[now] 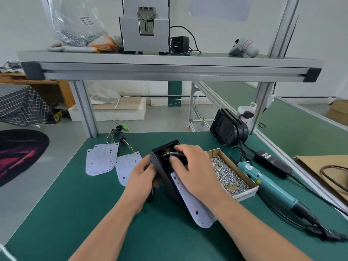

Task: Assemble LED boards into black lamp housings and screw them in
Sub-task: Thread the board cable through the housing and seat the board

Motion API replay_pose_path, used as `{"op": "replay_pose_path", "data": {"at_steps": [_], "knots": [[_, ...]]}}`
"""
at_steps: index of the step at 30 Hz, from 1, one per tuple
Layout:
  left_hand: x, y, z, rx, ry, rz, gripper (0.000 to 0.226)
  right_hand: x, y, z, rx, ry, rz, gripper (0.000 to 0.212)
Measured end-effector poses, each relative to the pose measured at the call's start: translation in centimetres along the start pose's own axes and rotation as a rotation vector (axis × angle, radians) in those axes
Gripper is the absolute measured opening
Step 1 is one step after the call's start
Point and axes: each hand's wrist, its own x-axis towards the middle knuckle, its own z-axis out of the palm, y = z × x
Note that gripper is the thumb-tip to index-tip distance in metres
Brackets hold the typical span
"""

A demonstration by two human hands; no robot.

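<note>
A black lamp housing (163, 167) stands tilted on the green table, its open side facing up. My left hand (143, 177) grips its left wall. My right hand (190, 166) reaches into the housing, fingers curled over the coloured wires (170, 153) of a white LED board (195, 208). That board sticks out of the housing toward me, resting on the mat. Two more LED boards (101, 159) (126, 167) with wire tails lie flat to the left.
A cardboard box of screws (230, 173) sits right of the housing. A teal electric screwdriver (271, 185) with its cable lies further right. Finished black housings (228, 128) stand at the back right. An aluminium shelf (169, 66) spans overhead.
</note>
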Motion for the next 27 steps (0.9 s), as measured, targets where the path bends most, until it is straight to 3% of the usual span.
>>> {"op": "replay_pose_path", "data": {"at_steps": [4, 9, 14, 21, 27], "knots": [[0.0, -0.3, -0.3, 0.023, -0.026, -0.008, 0.021, 0.8, -1.6, 1.0, -0.077, -0.065, -0.028, 0.025], [-0.2, -0.2, -0.7, -0.080, -0.078, -0.027, 0.028, 1.2, -1.3, 1.2, 0.155, -0.069, 0.031, 0.015], [-0.6, 0.3, -0.6, -0.280, -0.154, -0.035, 0.043, 0.7, -0.9, 1.2, 0.205, -0.054, 0.056, 0.017], [-0.6, 0.3, -0.4, -0.278, -0.175, -0.029, 0.043, 0.9, -1.0, 1.5, 0.256, -0.123, 0.078, 0.023], [-0.8, 0.1, -0.2, -0.196, -0.177, -0.017, 0.040, 1.4, -0.7, 1.6, 0.199, -0.144, 0.102, 0.016]]}}
